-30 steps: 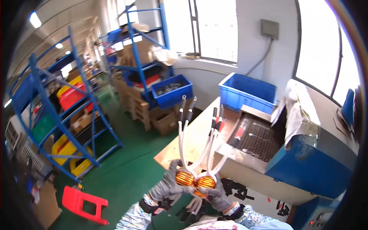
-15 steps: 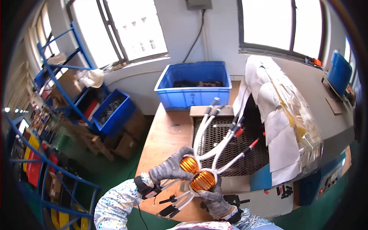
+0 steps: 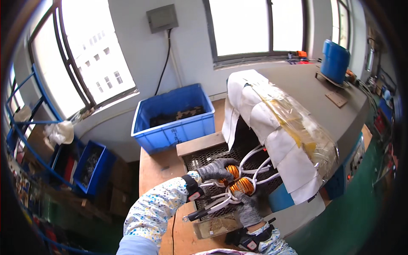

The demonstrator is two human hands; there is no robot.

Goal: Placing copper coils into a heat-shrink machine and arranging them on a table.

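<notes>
Two copper-wound ring coils (image 3: 242,186), joined by white sleeved leads (image 3: 260,168), are between my hands over a metal mesh conveyor (image 3: 208,158). My left hand (image 3: 216,170), in a grey glove, is closed on the far-left coil. Below the nearer coil, my right hand (image 3: 248,211), also gloved, grips its near side, the fingers partly hidden. The far lead ends reach to the white cloth flaps (image 3: 272,131) and pass out of sight there. Other leads point back toward me at the left, one ending in a black sleeve (image 3: 197,214) with a metal lug.
A blue crate (image 3: 174,134) with dark pieces stands on the wooden table behind the conveyor. The flaps and clear plastic film hang over the grey machine housing (image 3: 293,85). A blue cylinder (image 3: 335,61) sits on top. At left are a blue rack and another blue bin (image 3: 90,165).
My view has swung to the right. Both hands have carried the coils forward over the mesh, and the far lead ends have gone from open view to the flaps.
</notes>
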